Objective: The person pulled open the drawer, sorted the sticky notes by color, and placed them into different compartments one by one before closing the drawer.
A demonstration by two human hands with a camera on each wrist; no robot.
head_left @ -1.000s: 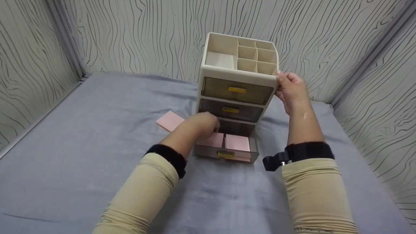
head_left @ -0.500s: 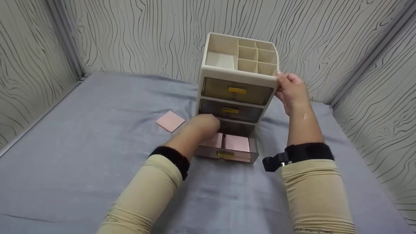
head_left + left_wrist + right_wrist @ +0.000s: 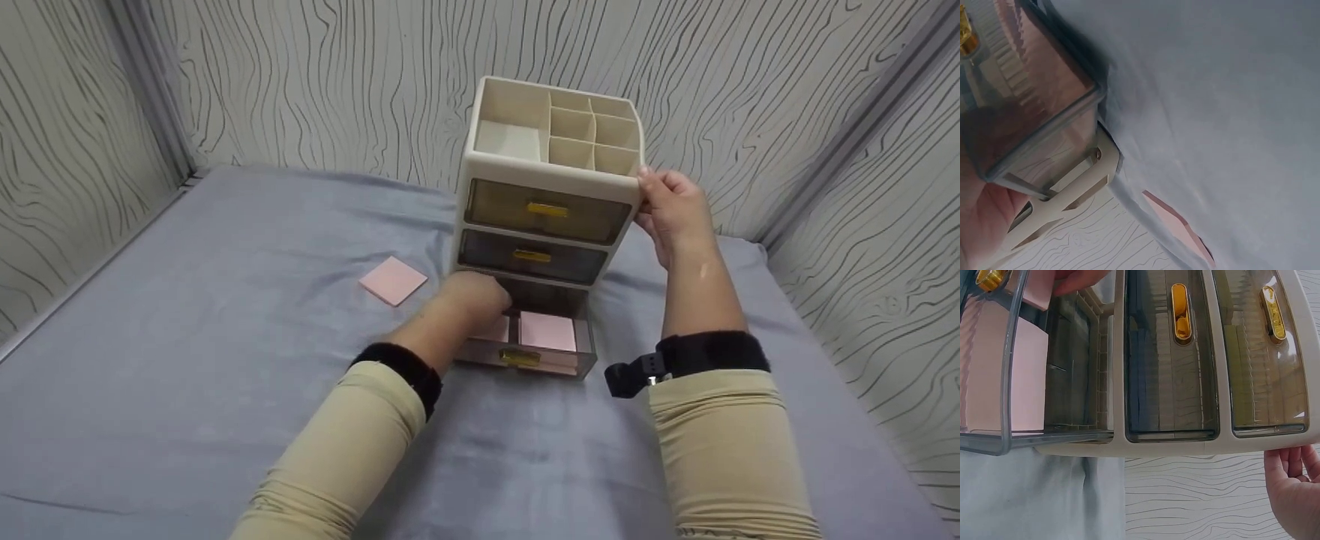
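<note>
A cream desktop drawer organizer (image 3: 551,166) stands upright, its bottom drawer (image 3: 583,367) pulled out. Inside that clear grey drawer lie pink square paper pads (image 3: 547,331) in two stacks, side by side. My left hand (image 3: 474,300) reaches down into the drawer's left side, over the left pad (image 3: 496,328). In the right wrist view its fingers (image 3: 1081,280) are at that pad's edge; most of the fingers are hidden. My right hand (image 3: 675,206) holds the organizer's upper right front edge, thumb near the front corner. Another pink pad (image 3: 393,281) lies on the cloth to the left.
Above the pulled-out drawer, two closed drawers with gold handles, a middle one (image 3: 487,251) and a top one (image 3: 495,202), show bluish and yellowish contents in the right wrist view. The organizer's top has divided compartments (image 3: 571,124). A grey cloth (image 3: 225,360) covers the table before a patterned wall (image 3: 337,82).
My left hand has shifted slightly right and toward me over the left stack, covering more of it. The right hand has kept its hold, and the organizer has barely moved.
</note>
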